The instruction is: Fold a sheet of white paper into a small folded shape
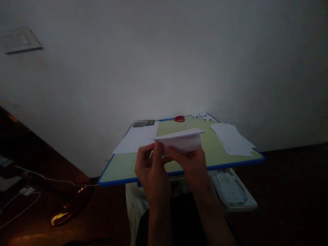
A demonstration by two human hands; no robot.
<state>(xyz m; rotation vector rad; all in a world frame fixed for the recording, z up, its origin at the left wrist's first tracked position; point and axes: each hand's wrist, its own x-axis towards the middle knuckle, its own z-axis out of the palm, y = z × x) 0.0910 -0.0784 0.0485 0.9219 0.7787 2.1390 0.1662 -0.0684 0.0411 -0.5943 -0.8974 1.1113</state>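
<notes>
A folded sheet of white paper is held up above the front half of the small table, its upper layer tilting up toward the right. My left hand pinches its left end, thumb on the near face. On the lower middle and right side of the same paper, my right hand is closed, with the index finger stretched along the near face. Fingers behind the paper are hidden. Red-handled scissors lie at the table's far edge, beyond the paper.
The pale green table has a blue rim. White sheets lie at left under a dark, blurred-out object; more sheets lie at right. Small paper cutouts sit at the far right. A tray juts out below.
</notes>
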